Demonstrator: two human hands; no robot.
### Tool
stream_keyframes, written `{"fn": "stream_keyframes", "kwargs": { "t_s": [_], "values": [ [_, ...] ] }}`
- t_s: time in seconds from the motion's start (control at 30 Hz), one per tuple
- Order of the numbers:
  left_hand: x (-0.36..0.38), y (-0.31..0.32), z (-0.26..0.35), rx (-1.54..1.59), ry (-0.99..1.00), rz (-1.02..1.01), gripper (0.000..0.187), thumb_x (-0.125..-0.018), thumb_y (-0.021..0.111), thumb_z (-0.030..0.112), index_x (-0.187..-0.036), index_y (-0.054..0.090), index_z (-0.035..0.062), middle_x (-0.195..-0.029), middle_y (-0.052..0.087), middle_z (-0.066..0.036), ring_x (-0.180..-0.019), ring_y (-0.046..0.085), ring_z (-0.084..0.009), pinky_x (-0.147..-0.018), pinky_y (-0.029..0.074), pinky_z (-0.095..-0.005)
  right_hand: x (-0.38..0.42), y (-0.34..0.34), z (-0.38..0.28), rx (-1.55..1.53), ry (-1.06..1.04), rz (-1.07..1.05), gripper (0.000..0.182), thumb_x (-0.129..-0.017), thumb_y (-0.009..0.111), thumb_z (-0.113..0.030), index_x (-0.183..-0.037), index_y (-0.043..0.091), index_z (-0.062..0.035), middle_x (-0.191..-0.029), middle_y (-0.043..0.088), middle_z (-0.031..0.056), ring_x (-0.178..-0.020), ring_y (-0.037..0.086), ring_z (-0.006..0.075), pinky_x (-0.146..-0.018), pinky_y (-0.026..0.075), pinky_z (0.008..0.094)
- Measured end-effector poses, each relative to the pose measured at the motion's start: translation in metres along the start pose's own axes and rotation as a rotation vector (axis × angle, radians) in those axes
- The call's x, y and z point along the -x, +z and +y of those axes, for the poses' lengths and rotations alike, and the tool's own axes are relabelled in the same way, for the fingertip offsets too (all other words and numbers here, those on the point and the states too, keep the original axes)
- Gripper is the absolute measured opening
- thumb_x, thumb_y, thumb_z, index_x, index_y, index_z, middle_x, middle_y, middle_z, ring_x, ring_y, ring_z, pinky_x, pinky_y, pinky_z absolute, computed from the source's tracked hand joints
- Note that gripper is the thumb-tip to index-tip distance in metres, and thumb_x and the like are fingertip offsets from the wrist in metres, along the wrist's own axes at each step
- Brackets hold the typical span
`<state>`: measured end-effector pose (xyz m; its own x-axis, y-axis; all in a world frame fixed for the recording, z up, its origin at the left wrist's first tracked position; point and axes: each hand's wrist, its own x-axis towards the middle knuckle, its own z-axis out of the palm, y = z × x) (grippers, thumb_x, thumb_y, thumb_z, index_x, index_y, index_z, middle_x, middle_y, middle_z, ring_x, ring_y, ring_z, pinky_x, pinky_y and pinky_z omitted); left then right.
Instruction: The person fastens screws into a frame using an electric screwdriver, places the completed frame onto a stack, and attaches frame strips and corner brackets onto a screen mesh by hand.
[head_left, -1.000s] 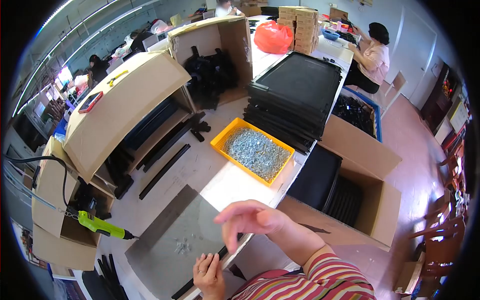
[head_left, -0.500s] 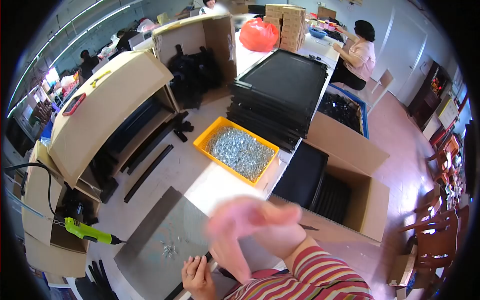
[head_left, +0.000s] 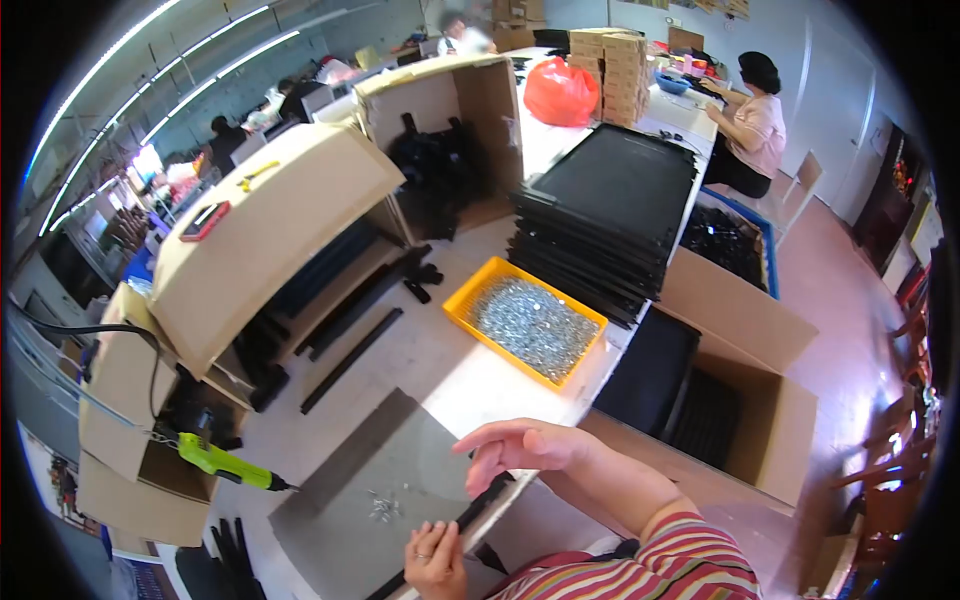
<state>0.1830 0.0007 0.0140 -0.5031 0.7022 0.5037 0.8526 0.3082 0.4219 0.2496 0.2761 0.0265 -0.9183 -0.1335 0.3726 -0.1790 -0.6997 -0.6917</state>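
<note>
My left hand (head_left: 437, 562), with a ring on one finger, is closed on a long black bar (head_left: 484, 503) lying along the table's front edge. My right hand (head_left: 525, 447) hovers above the bar's far end, fingers stretched and apart, with nothing visible in it. A grey mat (head_left: 350, 480) lies beside both hands, and a small pile of screws (head_left: 383, 507) rests on it. To the left hangs a green electric screwdriver (head_left: 225, 464), its tip over the mat's left edge.
Beyond the mat stands a yellow tray (head_left: 457, 312) full of small metal parts. Behind it are stacked black panels (head_left: 620, 180). Cardboard boxes (head_left: 290, 220) with black parts line the left; an open carton (head_left: 780, 440) stands at right. A person (head_left: 755, 125) sits farther back.
My right hand has dropped lower and turned, its fingers now pointing left over the bar. The whole view has shifted, so the table things appear farther right. My left hand stays on the bar.
</note>
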Motion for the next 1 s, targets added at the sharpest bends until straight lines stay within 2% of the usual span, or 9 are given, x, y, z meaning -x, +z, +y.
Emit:
{"fn": "stream_keyframes", "kwargs": {
  "t_s": [0.13,0.17,0.27,0.37,0.43,0.47,0.5,1.0],
  "values": [
    [-0.001,-0.002,0.005,-0.005,-0.021,-0.001,0.024,-0.088,0.076,0.005,-0.112,0.076,0.005,-0.109,0.074,-0.013,-0.108,0.069,-0.0347,-0.099,0.052,-0.0485,0.019,-0.031,0.02,-0.064,0.003,0.196,0.084,-0.097,0.058,-0.062,-0.152,0.042,-0.0005,-0.124,0.069,0.017,-0.118,0.064,0.027,-0.106,0.047,0.043],
    [-0.001,-0.004,0.005,-0.01,-0.022,0.002,0.024,-0.088,0.076,0.005,-0.112,0.076,0.005,-0.109,0.074,-0.013,-0.108,0.069,-0.0347,-0.099,0.052,-0.0485,0.021,-0.036,0.025,-0.066,0.004,0.191,0.084,-0.097,0.058,-0.062,-0.152,0.042,-0.0005,-0.124,0.069,0.017,-0.118,0.064,0.027,-0.106,0.047,0.043],
    [-0.002,-0.004,0.005,-0.007,-0.017,-0.005,0.023,-0.089,0.075,0.005,-0.112,0.077,0.0054,-0.109,0.074,-0.014,-0.108,0.069,-0.0344,-0.098,0.052,-0.0488,0.023,-0.041,0.029,-0.047,-0.083,0.36,0.077,-0.097,0.06,-0.059,-0.147,0.049,-0.0018,-0.119,0.07,0.0152,-0.117,0.065,0.0274,-0.104,0.048,0.0413],
    [0.0,0.002,0.0,-0.021,0.004,-0.011,0.021,-0.092,0.073,0.008,-0.113,0.075,0.0047,-0.111,0.073,-0.015,-0.107,0.069,-0.0352,-0.096,0.053,-0.0473,0.022,-0.035,0.027,-0.053,-0.078,0.36,0.075,-0.097,0.06,-0.059,-0.146,0.05,-0.0017,-0.117,0.07,0.0153,-0.114,0.065,0.0275,-0.101,0.049,0.0397],
    [0.008,0.015,-0.011,0.021,-0.042,0.035,0.03,-0.077,0.08,0.002,-0.105,0.079,0.0102,-0.106,0.073,-0.009,-0.104,0.068,-0.036,-0.098,0.054,-0.0516,0.022,-0.034,0.028,-0.024,-0.092,0.361,0.075,-0.098,0.059,-0.059,-0.145,0.05,-0.0013,-0.115,0.07,0.0156,-0.111,0.066,0.0272,-0.1,0.05,0.0391],
    [0.014,0.017,-0.015,-0.006,-0.052,0.023,0.032,-0.078,0.081,0.006,-0.109,0.08,0.0131,-0.109,0.073,-0.007,-0.106,0.068,-0.0321,-0.099,0.054,-0.0498,0.022,-0.035,0.03,-0.027,-0.101,0.365,0.075,-0.098,0.059,-0.059,-0.145,0.05,-0.001,-0.115,0.07,0.0159,-0.109,0.067,0.0269,-0.099,0.05,0.0394],
    [0.013,0.015,-0.014,-0.005,-0.055,0.017,0.031,-0.078,0.081,0.006,-0.109,0.08,0.013,-0.109,0.073,-0.007,-0.105,0.068,-0.032,-0.099,0.054,-0.0493,0.023,-0.042,0.03,-0.059,-0.097,0.312,0.074,-0.099,0.06,-0.055,-0.148,0.045,0.0001,-0.124,0.069,0.0149,-0.114,0.066,0.0251,-0.104,0.049,0.04],
    [0.007,0.014,-0.012,-0.019,-0.042,0.036,0.031,-0.08,0.08,0.007,-0.11,0.079,0.0149,-0.111,0.074,-0.006,-0.107,0.069,-0.0302,-0.099,0.055,-0.048,0.02,-0.036,0.026,-0.029,-0.033,0.382,0.074,-0.097,0.065,-0.051,-0.146,0.046,0.001,-0.121,0.069,0.0157,-0.111,0.067,0.025,-0.102,0.05,0.0388]
  ]
}}
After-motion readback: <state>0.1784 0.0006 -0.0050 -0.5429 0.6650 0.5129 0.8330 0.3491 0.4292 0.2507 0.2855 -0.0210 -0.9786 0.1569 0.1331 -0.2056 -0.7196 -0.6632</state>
